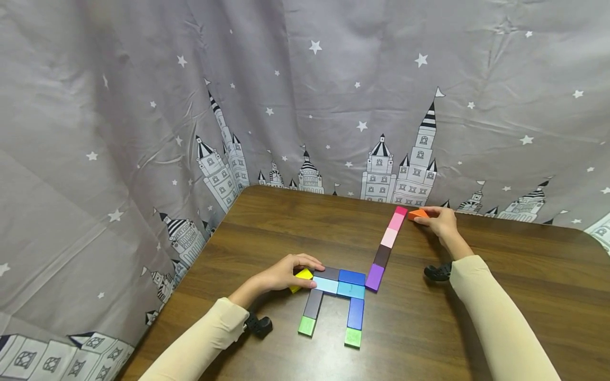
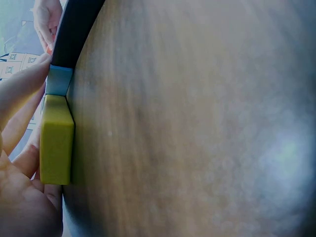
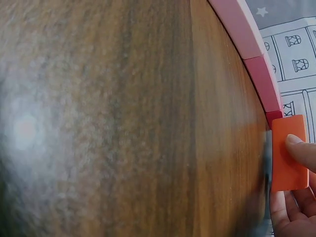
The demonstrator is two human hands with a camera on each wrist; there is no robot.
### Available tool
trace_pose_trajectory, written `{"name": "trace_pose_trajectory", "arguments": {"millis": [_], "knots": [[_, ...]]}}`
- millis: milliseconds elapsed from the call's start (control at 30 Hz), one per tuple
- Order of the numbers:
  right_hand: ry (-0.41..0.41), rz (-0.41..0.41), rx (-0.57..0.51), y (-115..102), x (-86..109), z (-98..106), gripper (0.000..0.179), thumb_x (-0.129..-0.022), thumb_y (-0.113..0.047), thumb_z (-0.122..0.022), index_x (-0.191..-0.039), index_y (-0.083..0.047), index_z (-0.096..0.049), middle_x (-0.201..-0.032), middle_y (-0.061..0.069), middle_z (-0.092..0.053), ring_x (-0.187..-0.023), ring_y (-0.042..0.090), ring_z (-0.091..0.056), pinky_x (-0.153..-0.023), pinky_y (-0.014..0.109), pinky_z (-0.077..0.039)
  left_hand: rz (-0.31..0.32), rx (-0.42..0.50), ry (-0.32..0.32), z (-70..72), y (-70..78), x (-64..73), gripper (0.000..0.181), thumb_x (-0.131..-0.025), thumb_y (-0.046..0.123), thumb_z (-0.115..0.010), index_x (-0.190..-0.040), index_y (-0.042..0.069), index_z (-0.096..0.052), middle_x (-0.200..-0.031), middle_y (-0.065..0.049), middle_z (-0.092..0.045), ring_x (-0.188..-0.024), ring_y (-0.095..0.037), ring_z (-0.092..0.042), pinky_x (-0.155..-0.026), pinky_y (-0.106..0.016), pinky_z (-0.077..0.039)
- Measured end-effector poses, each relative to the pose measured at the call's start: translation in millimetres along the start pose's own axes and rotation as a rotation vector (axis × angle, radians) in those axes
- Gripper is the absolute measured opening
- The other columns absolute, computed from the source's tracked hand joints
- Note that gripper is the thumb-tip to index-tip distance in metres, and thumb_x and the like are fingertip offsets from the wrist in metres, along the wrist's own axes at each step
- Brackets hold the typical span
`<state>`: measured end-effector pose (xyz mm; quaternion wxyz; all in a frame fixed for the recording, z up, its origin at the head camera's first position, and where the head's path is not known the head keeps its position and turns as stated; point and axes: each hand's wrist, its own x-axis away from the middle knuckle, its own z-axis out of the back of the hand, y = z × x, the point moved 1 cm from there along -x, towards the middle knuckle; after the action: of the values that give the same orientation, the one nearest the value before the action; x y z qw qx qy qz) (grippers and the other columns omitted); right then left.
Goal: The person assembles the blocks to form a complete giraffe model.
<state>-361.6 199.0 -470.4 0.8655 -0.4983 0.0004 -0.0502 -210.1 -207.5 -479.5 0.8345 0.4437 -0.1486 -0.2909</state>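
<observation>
My left hand (image 1: pixel 288 272) lies around a yellow block (image 1: pixel 300 280) at the left end of a flat block shape. Its fingertips touch a dark grey block (image 1: pixel 327 273) and its thumb lies at a light blue block (image 1: pixel 325 285). The left wrist view shows the yellow block (image 2: pixel 57 143) beside the palm, fingers extended past it. At the far end of a slanting row, my right hand (image 1: pixel 442 221) pinches an orange block (image 1: pixel 417 214) between thumb and fingers. The orange block (image 3: pixel 289 153) is right beside the row's crimson end block (image 1: pixel 402 210).
The slanting row also has pink blocks (image 1: pixel 395 221), a dark brown block (image 1: pixel 382 255) and a purple block (image 1: pixel 375 278). Two legs of blocks end in green blocks (image 1: pixel 307 325) toward the near side. Behind the wooden table (image 1: pixel 267 227) hangs a grey curtain (image 1: pixel 333 106) with castles.
</observation>
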Motion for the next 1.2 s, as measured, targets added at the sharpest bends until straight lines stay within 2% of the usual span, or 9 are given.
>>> {"name": "trace_pose_trajectory", "arguments": {"millis": [233, 367, 533, 800, 1200], "knots": [[-0.007, -0.010, -0.004, -0.4, -0.9, -1.4, 0.052, -0.090, -0.008, -0.075, -0.134, 0.011, -0.055, -0.143, 0.034, -0.039, -0.125, 0.040, -0.036, -0.110, 0.050, -0.031, 0.004, -0.006, -0.001, -0.3, 0.4, 0.4, 0.040, -0.090, 0.016, -0.076, -0.128, 0.006, -0.068, -0.133, -0.008, -0.061, -0.125, -0.025, -0.052, -0.104, -0.039, -0.043], [-0.002, -0.009, -0.012, 0.3, -2.2, -3.2, 0.052, -0.089, -0.008, -0.076, -0.132, 0.011, -0.056, -0.141, 0.033, -0.042, -0.122, 0.038, -0.038, -0.107, 0.047, -0.034, 0.017, -0.012, 0.002, -0.7, -1.1, 1.1, 0.040, -0.090, 0.017, -0.077, -0.128, 0.008, -0.068, -0.133, -0.005, -0.061, -0.125, -0.022, -0.051, -0.105, -0.036, -0.041], [0.003, 0.014, -0.006, 0.7, -2.3, -5.1, 0.050, -0.088, -0.007, -0.076, -0.131, 0.010, -0.058, -0.137, 0.033, -0.048, -0.120, 0.036, -0.041, -0.104, 0.044, -0.038, -0.010, -0.009, 0.009, -0.8, 0.8, 0.9, 0.040, -0.089, 0.015, -0.077, -0.126, 0.004, -0.068, -0.131, -0.009, -0.062, -0.124, -0.026, -0.052, -0.104, -0.039, -0.043], [-0.011, 0.014, 0.003, 2.3, -3.7, -6.3, 0.051, -0.088, -0.009, -0.077, -0.132, 0.009, -0.058, -0.134, 0.031, -0.052, -0.117, 0.032, -0.044, -0.087, 0.028, -0.042, -0.015, 0.000, 0.012, 0.0, 3.3, 1.0, 0.039, -0.089, 0.015, -0.077, -0.126, 0.003, -0.068, -0.130, -0.011, -0.062, -0.124, -0.029, -0.053, -0.103, -0.043, -0.044], [0.004, 0.018, 0.007, 3.8, -4.7, -7.3, 0.049, -0.087, -0.007, -0.077, -0.130, 0.009, -0.060, -0.135, 0.031, -0.051, -0.118, 0.034, -0.043, -0.099, 0.041, -0.040, -0.020, -0.005, 0.024, -2.7, 0.5, -0.3, 0.039, -0.088, 0.013, -0.077, -0.125, 0.002, -0.069, -0.130, -0.012, -0.063, -0.124, -0.030, -0.053, -0.103, -0.042, -0.043]]}}
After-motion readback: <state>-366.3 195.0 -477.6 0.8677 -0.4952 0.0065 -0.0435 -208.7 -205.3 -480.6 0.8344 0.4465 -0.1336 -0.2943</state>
